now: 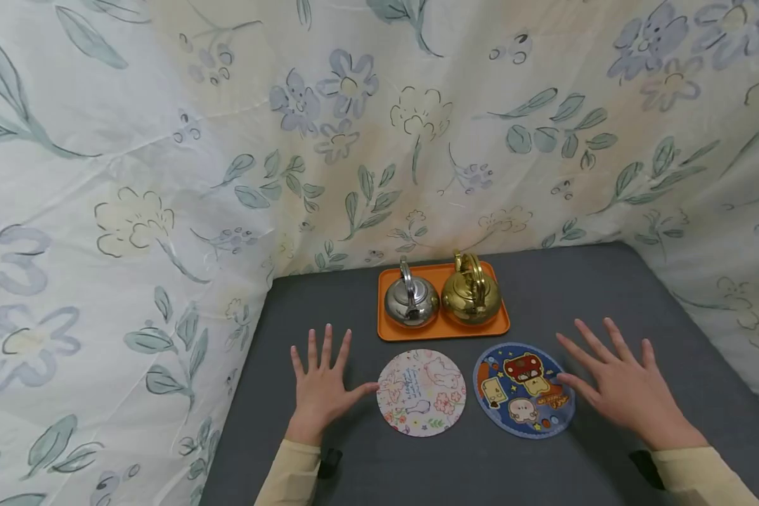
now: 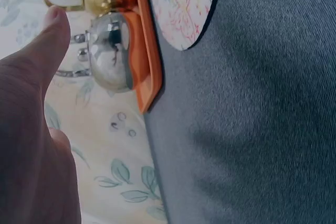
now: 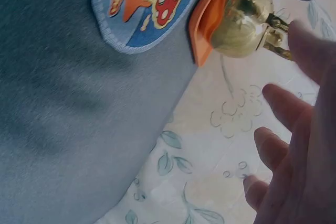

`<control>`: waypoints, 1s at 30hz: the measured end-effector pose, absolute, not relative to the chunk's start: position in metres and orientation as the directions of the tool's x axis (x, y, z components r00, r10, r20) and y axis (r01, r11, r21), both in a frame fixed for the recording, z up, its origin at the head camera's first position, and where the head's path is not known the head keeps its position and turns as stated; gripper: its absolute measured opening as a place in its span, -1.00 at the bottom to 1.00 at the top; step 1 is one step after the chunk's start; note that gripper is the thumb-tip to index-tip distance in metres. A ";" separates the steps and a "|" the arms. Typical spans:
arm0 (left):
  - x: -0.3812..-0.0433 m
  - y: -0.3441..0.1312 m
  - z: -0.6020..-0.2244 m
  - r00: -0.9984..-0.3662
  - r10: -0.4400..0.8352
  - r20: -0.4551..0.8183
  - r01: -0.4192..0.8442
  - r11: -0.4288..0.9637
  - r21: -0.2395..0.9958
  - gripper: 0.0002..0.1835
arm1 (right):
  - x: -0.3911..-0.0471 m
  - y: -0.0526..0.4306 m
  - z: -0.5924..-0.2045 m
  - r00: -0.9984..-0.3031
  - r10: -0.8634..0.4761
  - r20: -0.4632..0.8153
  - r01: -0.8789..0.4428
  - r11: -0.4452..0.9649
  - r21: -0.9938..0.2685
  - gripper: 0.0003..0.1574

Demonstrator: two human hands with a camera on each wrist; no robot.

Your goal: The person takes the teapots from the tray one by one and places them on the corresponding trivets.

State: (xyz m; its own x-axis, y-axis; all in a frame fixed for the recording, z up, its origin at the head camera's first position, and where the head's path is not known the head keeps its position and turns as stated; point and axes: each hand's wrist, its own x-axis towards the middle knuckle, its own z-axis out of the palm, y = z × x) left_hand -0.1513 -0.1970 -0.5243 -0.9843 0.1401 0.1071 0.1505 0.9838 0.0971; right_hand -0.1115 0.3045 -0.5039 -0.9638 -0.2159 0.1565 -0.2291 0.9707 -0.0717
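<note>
My left hand (image 1: 321, 395) is spread over the dark table, its thumb tip at the left rim of a round white coaster (image 1: 421, 393) with pink flowers. On the other side my right hand (image 1: 629, 388) is spread too, thumb and fingertips toward a round blue coaster (image 1: 523, 391) with cartoon figures; the thumb overlaps its right rim in the head view. Neither hand holds anything. Behind the coasters, an orange tray (image 1: 388, 328) bears a silver teapot (image 1: 411, 302) on the left and a gold teapot (image 1: 471, 299) on the right, handles upright.
A dark grey cloth covers the table (image 1: 455, 471). Floral curtains (image 1: 367, 204) hang along its back and both sides, close behind the tray. Dark wrist straps (image 1: 330, 464) show at the cuffs of both cream sleeves (image 1: 291, 472).
</note>
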 end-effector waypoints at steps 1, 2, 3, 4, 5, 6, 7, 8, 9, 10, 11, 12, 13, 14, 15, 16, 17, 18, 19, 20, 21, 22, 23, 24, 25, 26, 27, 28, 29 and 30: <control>-0.152 -0.197 -0.526 -0.984 0.142 0.106 0.152 0.983 0.101 0.26 | -0.112 0.303 -0.502 -0.964 -0.219 0.152 -0.233 0.969 -0.079 0.02; -0.153 -0.196 -0.527 -0.984 0.143 0.104 0.154 0.983 0.100 0.26 | -0.113 0.302 -0.501 -0.964 -0.223 0.147 -0.236 0.968 -0.084 0.01; -0.153 -0.196 -0.528 -0.984 0.146 0.101 0.155 0.983 0.097 0.26 | -0.113 0.301 -0.500 -0.964 -0.226 0.141 -0.239 0.967 -0.089 0.02; -0.154 -0.196 -0.530 -0.985 0.146 0.091 0.154 0.984 0.093 0.26 | -0.114 0.299 -0.499 -0.965 -0.228 0.132 -0.242 0.966 -0.095 0.01; -0.154 -0.196 -0.531 -0.985 0.148 0.086 0.156 0.983 0.095 0.25 | -0.114 0.298 -0.498 -0.966 -0.230 0.119 -0.242 0.965 -0.103 0.01; -0.155 -0.195 -0.533 -0.985 0.151 0.082 0.159 0.982 0.100 0.25 | -0.114 0.297 -0.498 -0.967 -0.231 0.108 -0.243 0.963 -0.114 0.01; -0.155 -0.195 -0.534 -0.986 0.152 0.075 0.159 0.981 0.108 0.24 | -0.115 0.295 -0.498 -0.968 -0.233 0.093 -0.243 0.962 -0.123 0.00; -0.156 -0.195 -0.536 -0.986 0.153 0.071 0.161 0.980 0.116 0.24 | -0.115 0.293 -0.497 -0.969 -0.234 0.083 -0.244 0.961 -0.134 0.00; -0.157 -0.194 -0.538 -0.986 0.156 0.066 0.163 0.979 0.124 0.23 | -0.115 0.292 -0.497 -0.969 -0.235 0.073 -0.244 0.959 -0.144 0.00; -0.158 -0.194 -0.539 -0.986 0.157 0.061 0.164 0.978 0.131 0.22 | -0.116 0.290 -0.496 -0.969 -0.236 0.069 -0.244 0.957 -0.155 0.00; -0.159 -0.193 -0.541 -0.985 0.160 0.058 0.167 0.976 0.138 0.22 | -0.116 0.289 -0.495 -0.969 -0.238 0.065 -0.246 0.955 -0.165 0.00; -0.160 -0.192 -0.542 -0.986 0.161 0.051 0.166 0.976 0.141 0.21 | -0.117 0.287 -0.495 -0.968 -0.242 0.065 -0.249 0.953 -0.172 0.00; -0.160 -0.191 -0.543 -0.986 0.159 0.040 0.163 0.976 0.143 0.21 | -0.117 0.286 -0.494 -0.967 -0.245 0.064 -0.253 0.950 -0.184 0.00; -0.161 -0.190 -0.544 -0.987 0.158 0.032 0.161 0.976 0.143 0.21 | -0.118 0.285 -0.493 -0.966 -0.248 0.068 -0.257 0.946 -0.199 0.01; -0.162 -0.189 -0.545 -0.988 0.155 0.022 0.157 0.977 0.142 0.21 | -0.119 0.284 -0.493 -0.965 -0.253 0.069 -0.262 0.941 -0.214 0.00; -0.163 -0.188 -0.545 -0.988 0.153 0.013 0.153 0.977 0.146 0.20 | -0.119 0.282 -0.492 -0.964 -0.257 0.070 -0.266 0.936 -0.231 0.00; -0.164 -0.187 -0.545 -0.989 0.150 0.001 0.148 0.977 0.151 0.20 | -0.120 0.281 -0.491 -0.963 -0.262 0.067 -0.270 0.930 -0.248 0.01; -0.165 -0.186 -0.545 -0.989 0.148 -0.005 0.145 0.977 0.156 0.20 | -0.120 0.280 -0.491 -0.961 -0.267 0.067 -0.275 0.925 -0.263 0.00; -0.166 -0.185 -0.545 -0.989 0.146 -0.009 0.142 0.977 0.159 0.20 | -0.121 0.279 -0.491 -0.960 -0.272 0.066 -0.279 0.919 -0.278 0.00; -0.167 -0.184 -0.545 -0.989 0.146 -0.012 0.142 0.977 0.161 0.20 | -0.121 0.278 -0.490 -0.959 -0.276 0.067 -0.283 0.915 -0.287 -0.01; -0.168 -0.183 -0.545 -0.989 0.147 -0.016 0.142 0.976 0.166 0.20 | -0.121 0.277 -0.489 -0.959 -0.277 0.064 -0.284 0.912 -0.295 -0.01; -0.170 -0.181 -0.545 -0.989 0.149 -0.017 0.144 0.975 0.170 0.20 | -0.122 0.276 -0.489 -0.958 -0.280 0.064 -0.286 0.910 -0.301 -0.02; -0.171 -0.180 -0.545 -0.988 0.150 -0.017 0.145 0.974 0.173 0.19 | -0.122 0.275 -0.488 -0.957 -0.282 0.063 -0.287 0.907 -0.307 -0.02; -0.173 -0.180 -0.546 -0.988 0.153 -0.016 0.148 0.973 0.177 0.19 | -0.122 0.274 -0.487 -0.957 -0.285 0.063 -0.290 0.905 -0.312 -0.02; -0.174 -0.179 -0.547 -0.988 0.155 -0.016 0.149 0.972 0.183 0.19 | -0.122 0.272 -0.486 -0.957 -0.285 0.060 -0.289 0.901 -0.322 -0.02; -0.174 -0.178 -0.548 -0.988 0.156 -0.020 0.150 0.971 0.188 0.18 | -0.123 0.271 -0.485 -0.956 -0.286 0.060 -0.290 0.899 -0.328 -0.02; -0.175 -0.178 -0.549 -0.987 0.157 -0.022 0.150 0.969 0.195 0.18 | -0.123 0.269 -0.484 -0.956 -0.287 0.060 -0.290 0.898 -0.331 -0.02; -0.176 -0.177 -0.551 -0.987 0.158 -0.026 0.149 0.968 0.201 0.18 | -0.123 0.267 -0.483 -0.955 -0.288 0.063 -0.292 0.896 -0.334 -0.02; -0.177 -0.177 -0.553 -0.987 0.158 -0.031 0.148 0.966 0.210 0.17 | -0.123 0.265 -0.482 -0.956 -0.286 0.062 -0.290 0.896 -0.337 -0.01; -0.177 -0.176 -0.554 -0.987 0.158 -0.033 0.147 0.965 0.218 0.17 | -0.123 0.263 -0.481 -0.956 -0.286 0.063 -0.290 0.894 -0.343 -0.01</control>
